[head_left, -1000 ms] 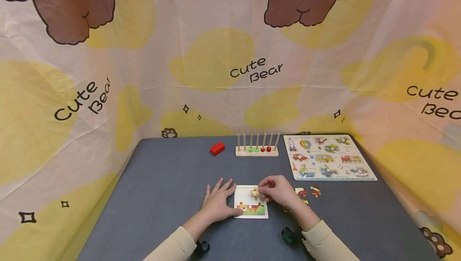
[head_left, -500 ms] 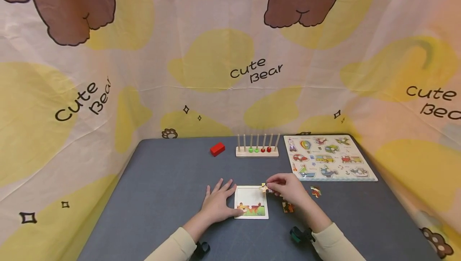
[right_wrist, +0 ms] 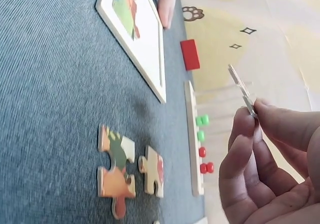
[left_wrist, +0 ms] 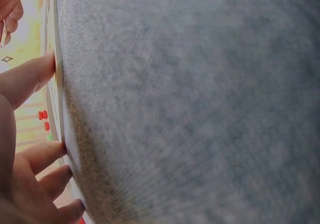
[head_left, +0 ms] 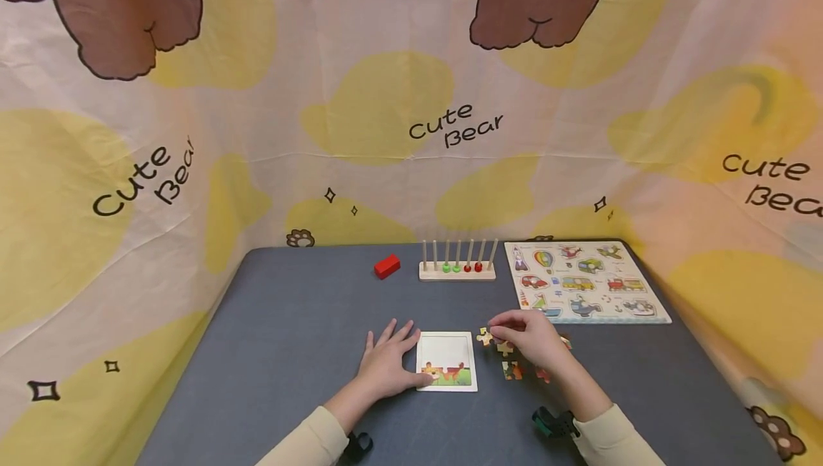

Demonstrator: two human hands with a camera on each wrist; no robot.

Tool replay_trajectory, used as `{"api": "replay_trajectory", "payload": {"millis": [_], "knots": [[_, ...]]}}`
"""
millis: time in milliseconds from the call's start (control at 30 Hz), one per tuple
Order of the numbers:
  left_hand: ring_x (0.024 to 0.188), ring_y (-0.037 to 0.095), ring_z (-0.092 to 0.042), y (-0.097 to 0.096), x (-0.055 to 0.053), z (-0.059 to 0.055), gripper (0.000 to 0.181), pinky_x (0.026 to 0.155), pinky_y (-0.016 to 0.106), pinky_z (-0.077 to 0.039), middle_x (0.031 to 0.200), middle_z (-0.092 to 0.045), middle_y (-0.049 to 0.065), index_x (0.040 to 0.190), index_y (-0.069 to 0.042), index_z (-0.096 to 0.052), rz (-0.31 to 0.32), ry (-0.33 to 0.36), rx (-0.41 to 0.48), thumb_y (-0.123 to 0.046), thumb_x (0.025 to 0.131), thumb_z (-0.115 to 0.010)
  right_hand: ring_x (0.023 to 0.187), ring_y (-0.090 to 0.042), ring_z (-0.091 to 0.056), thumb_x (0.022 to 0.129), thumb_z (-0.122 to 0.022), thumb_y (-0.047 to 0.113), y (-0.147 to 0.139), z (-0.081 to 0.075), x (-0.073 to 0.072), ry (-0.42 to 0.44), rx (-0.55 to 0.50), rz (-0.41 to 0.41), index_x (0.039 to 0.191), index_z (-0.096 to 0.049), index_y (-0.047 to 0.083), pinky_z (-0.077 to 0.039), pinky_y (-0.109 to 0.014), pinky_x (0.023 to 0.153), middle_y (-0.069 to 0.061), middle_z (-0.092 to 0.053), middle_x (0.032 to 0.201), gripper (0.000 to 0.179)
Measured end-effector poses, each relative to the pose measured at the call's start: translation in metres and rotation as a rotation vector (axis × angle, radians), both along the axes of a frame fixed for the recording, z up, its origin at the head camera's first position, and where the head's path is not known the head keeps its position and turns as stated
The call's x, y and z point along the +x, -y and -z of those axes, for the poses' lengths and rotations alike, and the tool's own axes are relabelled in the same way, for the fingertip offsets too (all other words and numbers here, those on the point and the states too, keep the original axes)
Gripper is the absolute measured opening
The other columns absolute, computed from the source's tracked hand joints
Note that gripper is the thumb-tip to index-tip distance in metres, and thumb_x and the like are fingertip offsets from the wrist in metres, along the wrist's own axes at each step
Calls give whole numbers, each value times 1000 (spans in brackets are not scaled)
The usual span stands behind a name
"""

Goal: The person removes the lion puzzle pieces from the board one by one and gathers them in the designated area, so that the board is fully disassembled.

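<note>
A white puzzle tray point(head_left: 445, 346) lies on the table, with joined jigsaw pieces point(head_left: 456, 375) showing an animal and grass along its near side. My left hand point(head_left: 386, 368) rests at its left edge, fingers spread, the thumb over the near left corner. To the right of the tray, my right hand point(head_left: 531, 339) pinches a pale yellow jigsaw piece point(head_left: 484, 337) between thumb and fingertips. In the right wrist view that piece point(right_wrist: 241, 88) is raised and seen edge-on. Below it lie an orange and green loose piece point(right_wrist: 118, 166) and a cream and red one point(right_wrist: 154, 171).
More loose pieces, one red point(head_left: 543, 374), lie partly hidden around my right hand. Behind stand a red block point(head_left: 387, 266) and a wooden peg rack point(head_left: 458, 275) with green and red beads. A vehicle picture board point(head_left: 591, 284) lies at the back right. Patterned cloth point(head_left: 373, 108) hangs beyond.
My right hand has carried the pale yellow piece from over the tray rightward, to above the loose pieces. The left hand stays at the tray's edge.
</note>
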State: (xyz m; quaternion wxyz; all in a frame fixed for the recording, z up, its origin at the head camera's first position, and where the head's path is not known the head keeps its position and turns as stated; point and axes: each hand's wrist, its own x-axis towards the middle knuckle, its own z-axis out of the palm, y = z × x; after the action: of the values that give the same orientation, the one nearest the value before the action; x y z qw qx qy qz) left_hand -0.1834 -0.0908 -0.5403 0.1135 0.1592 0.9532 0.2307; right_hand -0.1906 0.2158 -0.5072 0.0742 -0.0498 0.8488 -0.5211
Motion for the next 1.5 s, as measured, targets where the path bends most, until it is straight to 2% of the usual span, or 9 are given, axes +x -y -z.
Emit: {"api": "replay_trajectory", "payload": {"millis": [100, 400, 533, 700, 833, 933, 1200, 1500], "knots": [[155, 36, -20, 1, 1, 0, 93, 116, 74, -7, 162, -39, 3, 151, -17, -50, -1, 1, 4, -61, 75, -80, 79, -27, -67, 92, -75, 21, -4, -1, 3, -3, 7, -9, 104, -78, 7, -57, -38, 67, -5, -75, 89, 18], [155, 34, -19, 2, 0, 1, 93, 117, 73, -7, 162, -38, 1, 151, -19, -50, -3, 0, 0, -63, 75, -79, 75, -25, -63, 92, -75, 25, -20, -8, 10, 42, 21, 51, 106, -78, 10, -51, -34, 56, -9, -75, 89, 21], [155, 35, -19, 1, 0, 0, 93, 116, 74, -7, 162, -38, 1, 151, -19, -50, -4, 2, 4, -63, 75, -78, 76, -27, -65, 93, -74, 26, -29, -10, 14, 35, 22, 59, 107, -77, 8, -55, -36, 62, -9, -75, 90, 24], [155, 35, -19, 1, 0, 1, 93, 116, 74, -6, 162, -38, 2, 151, -18, -50, -6, 7, 8, -63, 75, -79, 82, -25, -70, 94, -73, 27, -42, -7, 18, 36, 36, 83, 109, -77, 7, -58, -35, 70, -6, -76, 92, 25], [155, 35, -19, 1, 1, 0, 92, 116, 74, -6, 163, -37, 1, 151, -18, -49, -5, 10, 9, -62, 75, -79, 79, -20, -68, 94, -73, 25, -55, -3, 21, 42, 62, 123, 109, -76, 6, -55, -33, 66, -5, -76, 91, 25], [155, 35, -19, 1, 1, 0, 93, 116, 74, -6, 163, -37, 2, 151, -18, -49, -4, 12, 6, -61, 75, -79, 76, -21, -66, 94, -73, 23, -65, 0, 22, 33, 81, 138, 110, -75, 4, -53, -33, 63, -6, -75, 89, 25], [155, 35, -18, 1, 1, -3, 93, 117, 73, -6, 163, -37, 2, 151, -18, -49, -10, 23, -8, -62, 75, -79, 76, -19, -66, 93, -74, 25, -79, 1, 27, 28, 127, 164, 108, -75, 4, -56, -32, 66, -5, -75, 90, 26], [155, 34, -18, 1, 1, 0, 92, 117, 72, -7, 163, -36, 1, 152, -20, -49, -10, 15, -13, -62, 75, -78, 71, -15, -65, 92, -75, 23, -89, 9, 33, 32, 145, 178, 108, -75, 2, -54, -28, 63, -5, -75, 88, 26]]}}
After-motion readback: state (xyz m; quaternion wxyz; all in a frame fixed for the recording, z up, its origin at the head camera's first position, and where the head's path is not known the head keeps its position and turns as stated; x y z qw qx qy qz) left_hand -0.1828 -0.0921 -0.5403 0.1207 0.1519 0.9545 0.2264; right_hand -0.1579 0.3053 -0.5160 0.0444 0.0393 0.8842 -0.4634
